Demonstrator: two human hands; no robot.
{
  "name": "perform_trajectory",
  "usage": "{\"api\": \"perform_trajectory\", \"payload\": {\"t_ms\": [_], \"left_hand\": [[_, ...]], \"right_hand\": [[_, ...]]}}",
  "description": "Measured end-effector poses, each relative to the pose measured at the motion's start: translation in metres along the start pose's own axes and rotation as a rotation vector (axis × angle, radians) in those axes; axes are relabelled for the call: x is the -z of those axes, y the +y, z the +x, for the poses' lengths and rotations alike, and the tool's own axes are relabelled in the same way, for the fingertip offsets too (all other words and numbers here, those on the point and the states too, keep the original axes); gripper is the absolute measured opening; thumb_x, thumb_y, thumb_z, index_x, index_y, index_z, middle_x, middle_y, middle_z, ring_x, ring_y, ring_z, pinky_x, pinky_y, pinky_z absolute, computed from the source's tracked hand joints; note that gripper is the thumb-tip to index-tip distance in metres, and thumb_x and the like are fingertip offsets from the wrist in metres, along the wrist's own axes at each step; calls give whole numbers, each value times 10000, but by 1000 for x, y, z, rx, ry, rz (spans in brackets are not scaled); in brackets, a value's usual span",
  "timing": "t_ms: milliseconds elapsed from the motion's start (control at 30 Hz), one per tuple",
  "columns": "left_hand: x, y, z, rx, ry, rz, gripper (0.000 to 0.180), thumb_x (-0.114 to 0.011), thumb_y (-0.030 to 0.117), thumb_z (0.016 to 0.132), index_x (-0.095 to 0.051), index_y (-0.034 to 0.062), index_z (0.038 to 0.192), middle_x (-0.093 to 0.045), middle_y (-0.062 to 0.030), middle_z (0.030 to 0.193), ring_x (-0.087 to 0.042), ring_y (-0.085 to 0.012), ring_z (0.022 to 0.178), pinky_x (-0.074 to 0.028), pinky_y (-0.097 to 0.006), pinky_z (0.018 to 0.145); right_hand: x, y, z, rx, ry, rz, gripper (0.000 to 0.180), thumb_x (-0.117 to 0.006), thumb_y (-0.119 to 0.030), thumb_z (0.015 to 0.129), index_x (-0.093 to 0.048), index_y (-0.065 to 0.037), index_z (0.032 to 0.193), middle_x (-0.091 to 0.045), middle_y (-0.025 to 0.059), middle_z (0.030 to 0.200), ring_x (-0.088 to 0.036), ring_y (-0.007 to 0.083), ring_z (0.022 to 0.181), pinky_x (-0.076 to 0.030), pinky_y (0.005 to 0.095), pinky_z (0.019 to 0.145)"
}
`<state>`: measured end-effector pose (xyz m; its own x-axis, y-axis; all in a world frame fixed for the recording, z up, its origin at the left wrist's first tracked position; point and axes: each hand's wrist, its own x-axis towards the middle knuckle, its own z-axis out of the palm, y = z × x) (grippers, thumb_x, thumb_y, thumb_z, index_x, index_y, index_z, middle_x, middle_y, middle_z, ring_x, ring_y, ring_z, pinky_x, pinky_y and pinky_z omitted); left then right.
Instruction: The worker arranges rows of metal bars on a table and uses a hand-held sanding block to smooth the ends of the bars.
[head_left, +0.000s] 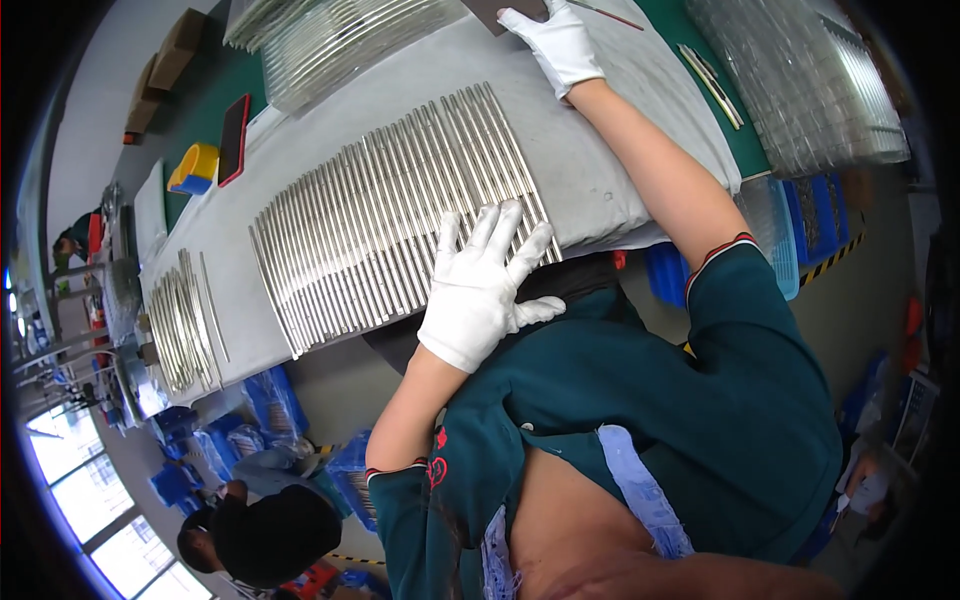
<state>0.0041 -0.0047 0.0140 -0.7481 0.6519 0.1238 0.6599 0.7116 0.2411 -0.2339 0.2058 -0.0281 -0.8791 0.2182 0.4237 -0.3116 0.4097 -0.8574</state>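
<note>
A row of many slim silvery metal rods lies side by side on a grey cloth. My left hand, in a white glove, rests flat with spread fingers over the near ends of the rods at the row's right side. Farther off, at the top edge, my gloved right hand grips a dark flat piece, its thumb over the piece; part of both is cut off by the picture's edge. Beside that hand lies a thin reddish-brown stick.
Trays packed with rods stand at the far side. Loose rods lie at the left, near a yellow-and-blue tape dispenser and a red-edged phone. Plastic-wrapped trays sit at the right. Another person is at lower left.
</note>
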Motion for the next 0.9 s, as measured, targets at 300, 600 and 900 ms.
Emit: {"api": "perform_trajectory", "payload": {"t_ms": [300, 600, 900], "left_hand": [[-15, 13, 31, -84, -48, -70, 934, -747, 660, 734, -504, 197, 1509, -458, -181, 1550, -430, -368, 1443, -224, -648, 1199], [-5, 7, 13, -24, -47, -1, 945, -721, 710, 734, -506, 199, 1499, -490, -214, 1510, -476, -428, 1385, -268, -667, 1159], [-1, 3, 3, -6, -27, 26, 914, -716, 700, 748, -522, 194, 1483, -504, -218, 1498, -486, -444, 1367, -268, -640, 1160]], "right_hand": [[-2, 5, 1, 21, -21, 168, 799, -768, -262, 858, -428, -51, 1549, -606, 226, 1381, -573, 357, 1267, -462, 402, 1077], [0, 6, 2, 5, -34, 39, 798, -769, -257, 858, -429, -59, 1551, -603, 220, 1393, -568, 359, 1281, -453, 405, 1091], [-6, 11, 0, 25, 10, 122, 810, -778, -277, 863, -421, -58, 1556, -580, 235, 1423, -545, 374, 1313, -430, 407, 1116]]}}
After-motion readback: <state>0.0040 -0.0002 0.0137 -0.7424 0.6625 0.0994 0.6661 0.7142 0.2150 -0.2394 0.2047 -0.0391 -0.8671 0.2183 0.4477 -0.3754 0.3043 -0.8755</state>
